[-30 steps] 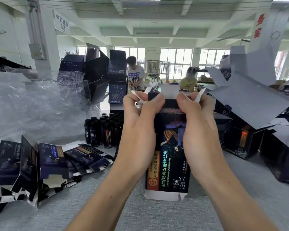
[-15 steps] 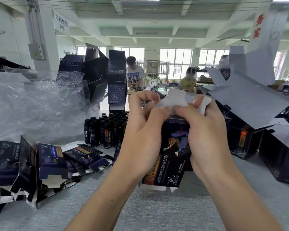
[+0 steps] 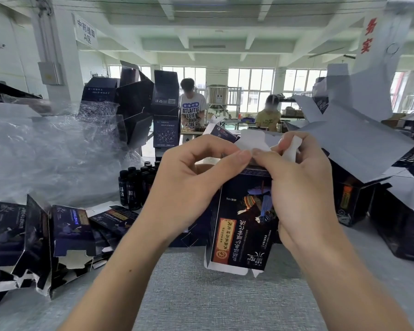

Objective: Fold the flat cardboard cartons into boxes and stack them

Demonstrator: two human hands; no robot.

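- Left hand [image 3: 189, 187] pinches the carton [image 3: 242, 225] by its white flap [image 3: 253, 142]; right hand [image 3: 301, 187] pinches the side flap [image 3: 293, 149].
- Fold side flaps in first, then tuck squarely.

Packaging workshop on a factory floor: flat cartons [image 3: 67, 225] heaped left of the grip on a half-folded carton [image 3: 242, 232], small dark bottles [image 3: 136, 185] massed behind-left of it, folded boxes [image 3: 359, 201] piled to its right; far beyond, two workers [image 3: 191, 108] stand at a bench [image 3: 194, 131] under concrete beams [image 3: 201, 25], hanging signs [image 3: 86, 32] and windows [image 3: 249, 84].
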